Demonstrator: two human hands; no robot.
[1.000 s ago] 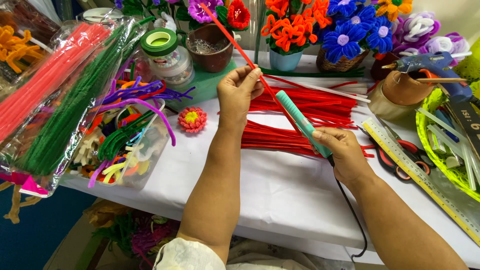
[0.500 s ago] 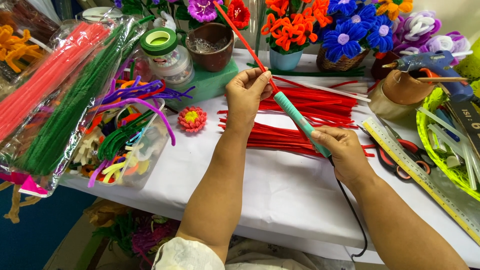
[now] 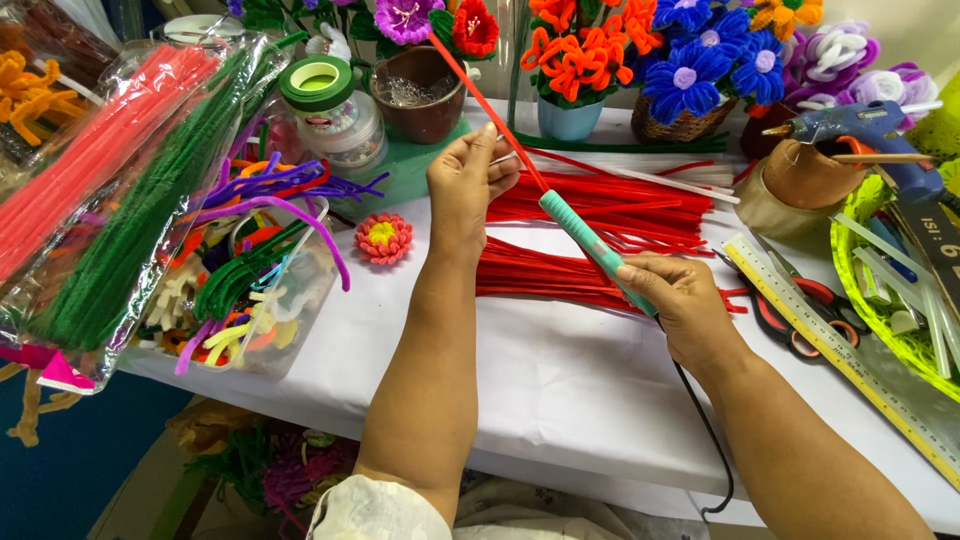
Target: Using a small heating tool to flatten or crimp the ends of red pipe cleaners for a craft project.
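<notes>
A red pipe cleaner (image 3: 480, 85) is pinched by the left hand (image 3: 470, 185), a teal corded tool (image 3: 590, 245) is gripped by the right hand (image 3: 680, 300), and many red pipe cleaners (image 3: 600, 215) are left unused beneath both hands.

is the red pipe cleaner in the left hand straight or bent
Straight. The red pipe cleaner runs as one unkinked line from the teal tool, past the left hand, up toward the flowers.

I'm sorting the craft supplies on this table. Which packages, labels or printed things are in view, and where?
Clear plastic bag: far left, long, holding pink and green fuzzy stems.
Clear plastic tub: left of the left hand, filled with mixed coloured stems.
Ruler: right of the right hand, long, yellowish, with printed marks.
</notes>
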